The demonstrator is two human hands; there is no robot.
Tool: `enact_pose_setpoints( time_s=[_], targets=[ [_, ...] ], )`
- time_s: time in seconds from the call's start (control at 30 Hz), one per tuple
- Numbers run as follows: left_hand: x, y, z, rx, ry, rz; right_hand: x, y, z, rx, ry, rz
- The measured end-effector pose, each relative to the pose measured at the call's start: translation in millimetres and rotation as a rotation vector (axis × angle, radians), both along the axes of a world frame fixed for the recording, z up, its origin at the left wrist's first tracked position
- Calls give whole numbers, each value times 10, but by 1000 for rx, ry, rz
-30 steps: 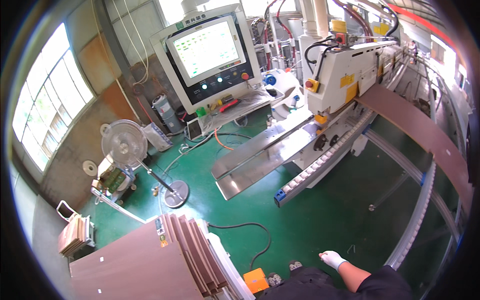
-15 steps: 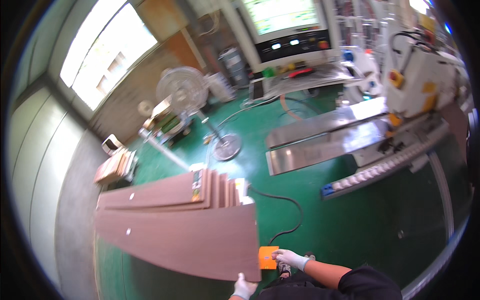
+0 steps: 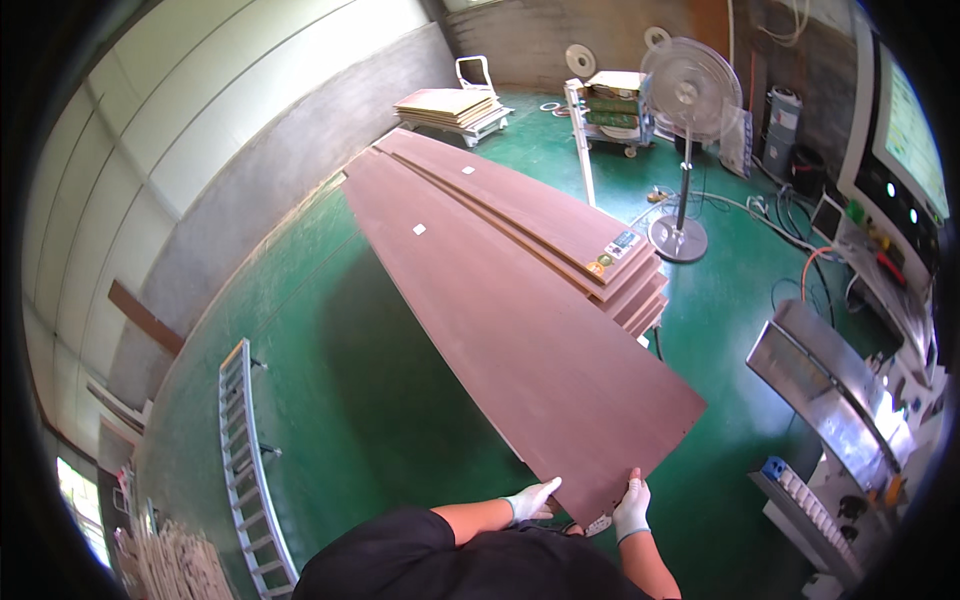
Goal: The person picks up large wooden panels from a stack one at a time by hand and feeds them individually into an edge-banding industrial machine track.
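Observation:
A long brown board [image 3: 520, 345] slants from my body toward the far left, jutting out beside a stack of similar brown boards [image 3: 535, 205]. My left hand [image 3: 533, 502], in a white glove, is closed on the board's left edge close to its near corner. At the near end, my white-gloved right hand [image 3: 632, 508] grips the board, thumb on top and the other fingers mostly hidden below. A small white label [image 3: 419, 229] is stuck on the board's upper face.
A ladder [image 3: 250, 470] lies on the green floor at left. A standing fan [image 3: 683, 160] and a loaded cart [image 3: 617, 115] are beyond the stack. Metal machine plates [image 3: 800, 375] and a roller rail [image 3: 810, 505] stand at right. A trolley of boards [image 3: 450, 108] is far back.
The view has swung left, bringing the ladder into sight. My right hand, formerly off the board, now grips its near end; my left hand now holds the left edge near the corner.

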State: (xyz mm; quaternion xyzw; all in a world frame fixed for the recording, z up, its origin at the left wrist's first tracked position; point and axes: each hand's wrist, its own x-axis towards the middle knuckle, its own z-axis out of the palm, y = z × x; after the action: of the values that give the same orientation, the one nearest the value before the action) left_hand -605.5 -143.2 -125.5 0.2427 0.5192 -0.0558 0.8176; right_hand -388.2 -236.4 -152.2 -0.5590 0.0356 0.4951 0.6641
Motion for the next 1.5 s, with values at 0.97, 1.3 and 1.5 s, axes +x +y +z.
enact_pose_setpoints(
  time_s=[0.97,1.3,1.5],
  targets=[
    [-2737,3240,-513,119,-79,855,-872,-259,108,-850,-540,-253],
    [-2626,4574,-94,128,14,919,-1141,611,429,-1270,-1391,176],
    [-3016,5628,-213,97,-237,899,-972,2375,568,-1123,-1353,388]
  ],
)
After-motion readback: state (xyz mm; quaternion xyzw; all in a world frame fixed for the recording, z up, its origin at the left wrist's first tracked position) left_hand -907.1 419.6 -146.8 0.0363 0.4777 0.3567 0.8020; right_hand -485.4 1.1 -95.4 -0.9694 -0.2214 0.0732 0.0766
